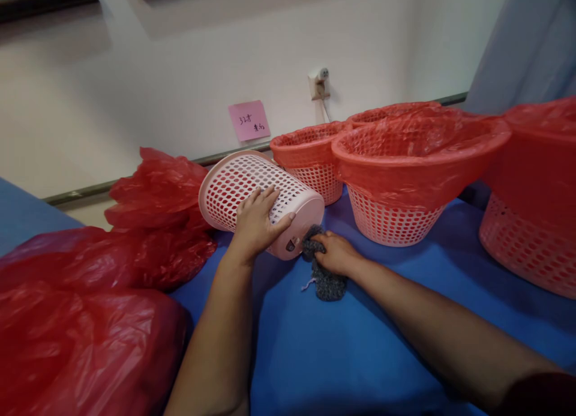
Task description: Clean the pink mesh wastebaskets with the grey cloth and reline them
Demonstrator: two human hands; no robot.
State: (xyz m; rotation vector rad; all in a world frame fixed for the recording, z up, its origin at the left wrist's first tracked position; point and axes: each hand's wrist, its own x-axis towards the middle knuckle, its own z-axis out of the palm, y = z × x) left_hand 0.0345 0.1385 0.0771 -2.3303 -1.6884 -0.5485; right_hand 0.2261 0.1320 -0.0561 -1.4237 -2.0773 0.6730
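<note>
A pale pink perforated wastebasket (245,185) lies on its side, its mouth toward the upper left and its solid base toward the lower right. My left hand (257,224) rests on the basket's side with fingers stretched out and thumb apart. My right hand (336,253) is shut on a bunched dark grey fuzzy cloth (330,284), which touches the basket's base near a small dark label (290,244). Part of the cloth hangs below the fingers onto the blue surface, and a thin pale thread sticks out from it.
Red plastic bags (90,338) heap at the left. Several pink baskets lined with red bags stand behind and to the right, including a large one (396,218) and one at the edge (531,242). A pink note (249,120) and a socket (319,87) are on the wall.
</note>
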